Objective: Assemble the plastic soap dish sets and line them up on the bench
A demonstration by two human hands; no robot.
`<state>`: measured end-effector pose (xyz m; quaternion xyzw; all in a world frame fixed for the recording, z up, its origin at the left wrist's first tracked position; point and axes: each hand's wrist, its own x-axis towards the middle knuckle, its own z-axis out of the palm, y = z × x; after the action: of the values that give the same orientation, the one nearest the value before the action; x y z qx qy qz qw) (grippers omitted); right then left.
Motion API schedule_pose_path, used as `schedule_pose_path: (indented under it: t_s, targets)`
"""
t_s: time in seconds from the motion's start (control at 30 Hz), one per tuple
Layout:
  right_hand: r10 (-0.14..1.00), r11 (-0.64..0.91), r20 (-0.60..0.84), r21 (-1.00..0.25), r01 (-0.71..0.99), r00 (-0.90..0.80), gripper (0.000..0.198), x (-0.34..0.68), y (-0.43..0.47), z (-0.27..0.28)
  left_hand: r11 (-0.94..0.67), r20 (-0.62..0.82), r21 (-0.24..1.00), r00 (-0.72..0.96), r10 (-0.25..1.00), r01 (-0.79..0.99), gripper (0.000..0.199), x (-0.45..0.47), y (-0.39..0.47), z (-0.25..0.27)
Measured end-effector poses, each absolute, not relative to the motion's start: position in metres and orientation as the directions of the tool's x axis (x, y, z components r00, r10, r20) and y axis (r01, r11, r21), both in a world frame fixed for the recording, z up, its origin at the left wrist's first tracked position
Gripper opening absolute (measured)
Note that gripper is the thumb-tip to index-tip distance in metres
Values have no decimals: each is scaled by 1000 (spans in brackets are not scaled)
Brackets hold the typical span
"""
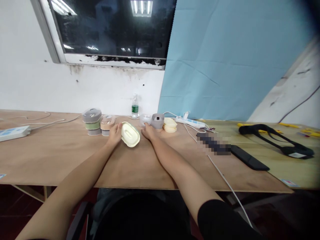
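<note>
In the head view my left hand (115, 133) grips the left edge of a cream plastic lunch-box part (130, 135). It is tilted, and its rounded rectangular face with a raised oblong in the middle faces me; I cannot tell whether it is a lid or a box. My right hand (148, 131) reaches forward to a clear plastic container (145, 119), its fingers closed at the near side. Just right of that hand stands a grey container (157, 121) with a small dark mark. A stack of several cream pieces (170, 125) sits beside it.
Stacked grey-green boxes (92, 121) and a grey-peach box (107, 124) stand left. Behind is a water bottle (135, 107). Power strips (191, 122), a white cable (222, 175), a black phone (250, 158) and a black strap device (277, 141) lie about the wooden table (62, 160).
</note>
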<state>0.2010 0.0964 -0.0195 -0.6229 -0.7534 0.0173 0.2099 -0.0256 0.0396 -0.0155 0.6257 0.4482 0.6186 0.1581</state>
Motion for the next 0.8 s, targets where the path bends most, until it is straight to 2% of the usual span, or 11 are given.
schedule_pose_path:
  t_s: [0.27, 0.47, 0.7, 0.8]
  targets:
    - [932, 188, 356, -315, 930, -68, 32, 200, 96, -23, -549, 638, 745, -166, 752, 380, 49, -26, 42, -19]
    - [918, 221, 388, -337, 915, -79, 32, 199, 90, -19, -544, 630, 753, -165, 759, 370, 48, -26, 41, -18]
    - [776, 379, 627, -378, 845, -68, 35, 194, 93, -17, -547, 627, 756, -159, 763, 361, 47, -26, 40, -18]
    - [741, 414, 668, -372, 831, -70, 35, 194, 96, -20, -537, 627, 750, -159, 762, 385, 48, -26, 41, -19]
